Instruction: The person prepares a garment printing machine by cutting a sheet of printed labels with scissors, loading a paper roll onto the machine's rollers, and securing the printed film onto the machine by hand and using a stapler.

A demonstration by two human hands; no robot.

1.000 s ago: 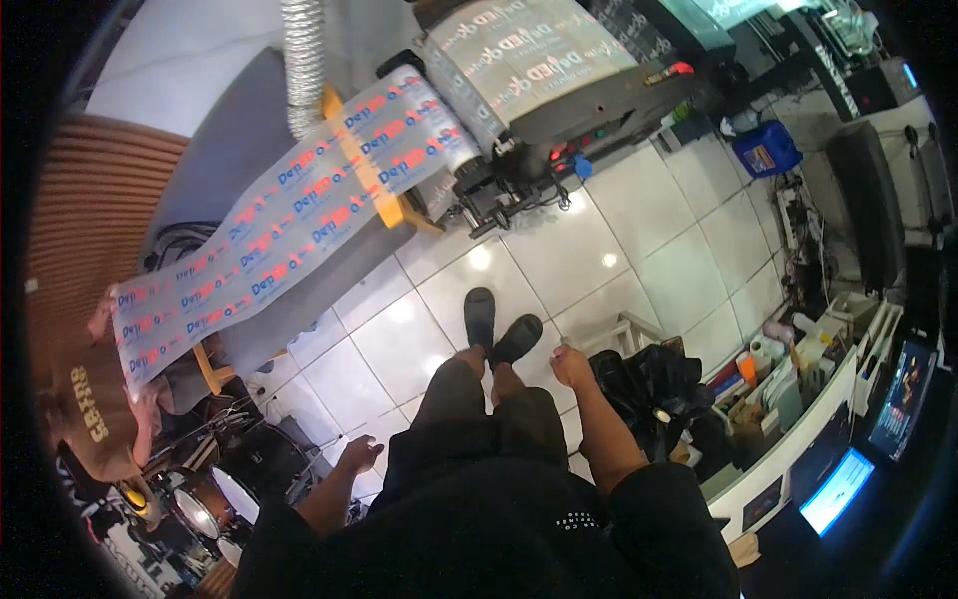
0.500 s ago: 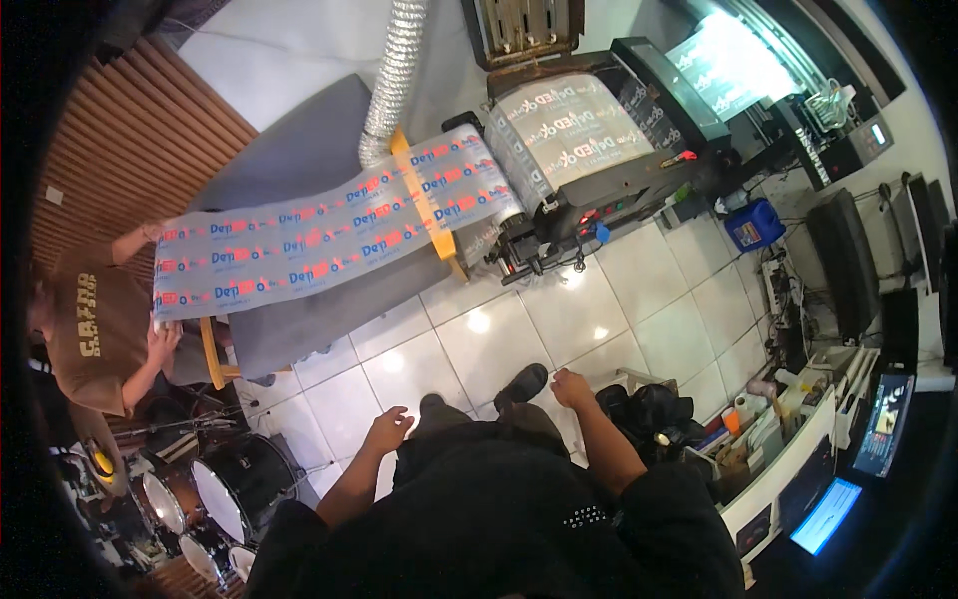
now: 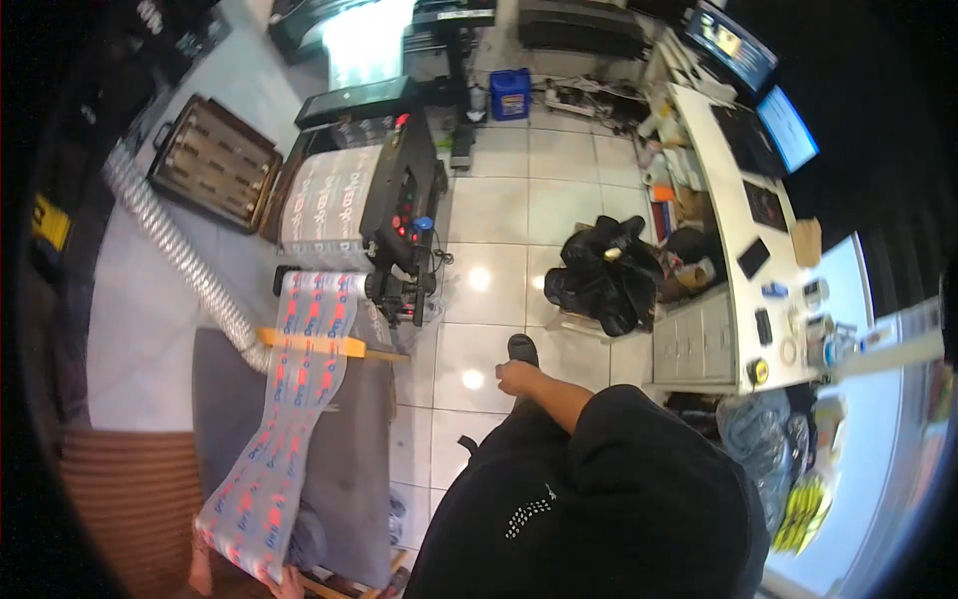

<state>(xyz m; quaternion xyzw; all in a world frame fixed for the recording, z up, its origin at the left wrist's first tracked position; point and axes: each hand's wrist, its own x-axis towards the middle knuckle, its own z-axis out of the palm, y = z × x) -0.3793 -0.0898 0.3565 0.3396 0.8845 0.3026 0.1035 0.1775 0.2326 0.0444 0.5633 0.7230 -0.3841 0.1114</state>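
My right hand [image 3: 515, 378] hangs in front of my dark shirt, above the tiled floor, its fingers curled in with nothing seen in them. Just beyond it shows one of my dark shoes [image 3: 522, 349]. My left hand is out of sight. At left, a long clear film [image 3: 299, 374] with red and blue print runs from a black printing machine [image 3: 401, 215] down over a yellow bar [image 3: 354, 346]. Another person's hands [image 3: 289, 583] hold its lower end.
A grey padded surface [image 3: 349, 459] lies under the film. A silver flexible duct [image 3: 190, 265] stands at left. Black bundled material [image 3: 604, 275] sits on a low support ahead to the right, near a white desk [image 3: 733, 150] with screens. A blue jug [image 3: 510, 95] stands at the back.
My view has swung to the right, so the machine and film now lie at left. My left hand has gone out of view. The other person still holds the film's end.
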